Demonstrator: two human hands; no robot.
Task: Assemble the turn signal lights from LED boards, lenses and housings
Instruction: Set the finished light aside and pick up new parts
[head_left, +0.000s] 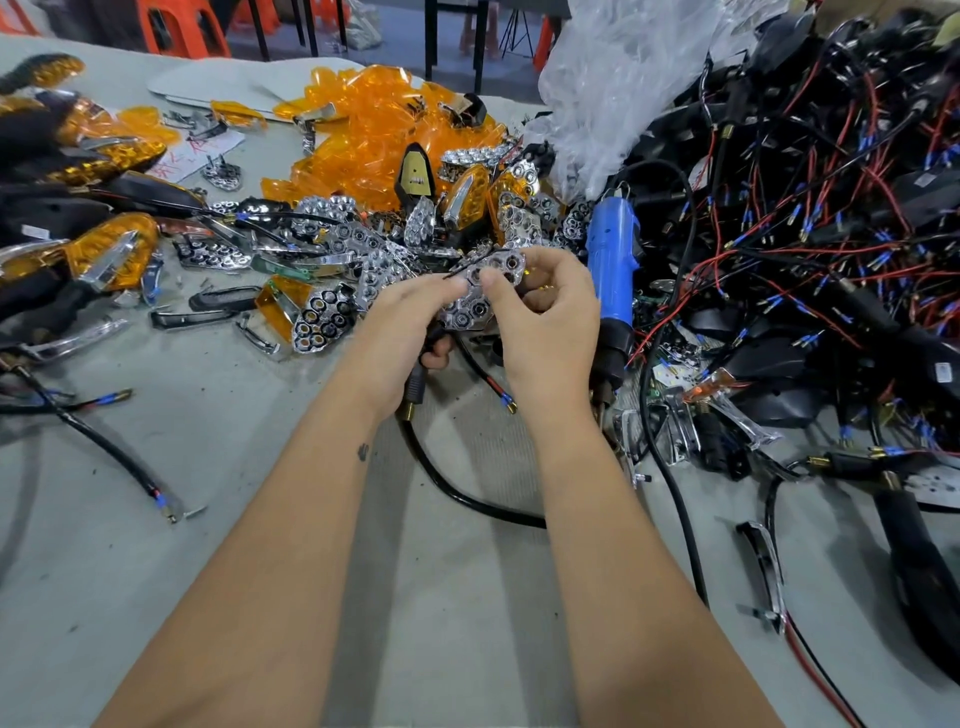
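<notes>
Pinching a chrome reflector (480, 291) by its edges, both hands (410, 327) (545, 317) closed on the light, stiff, likely slippery part over the worktop (218, 519)

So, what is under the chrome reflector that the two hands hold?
Under the chrome reflector, a black housing stem and a wire hang down. The left hand and right hand cover the rest of it.

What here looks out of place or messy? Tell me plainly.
Nothing looks broken, but parts lie loose. The wired housings at right form one tangled heap, and chrome reflectors and orange lenses are spilled together. Both hands, left and right, pinch one reflector.
</notes>
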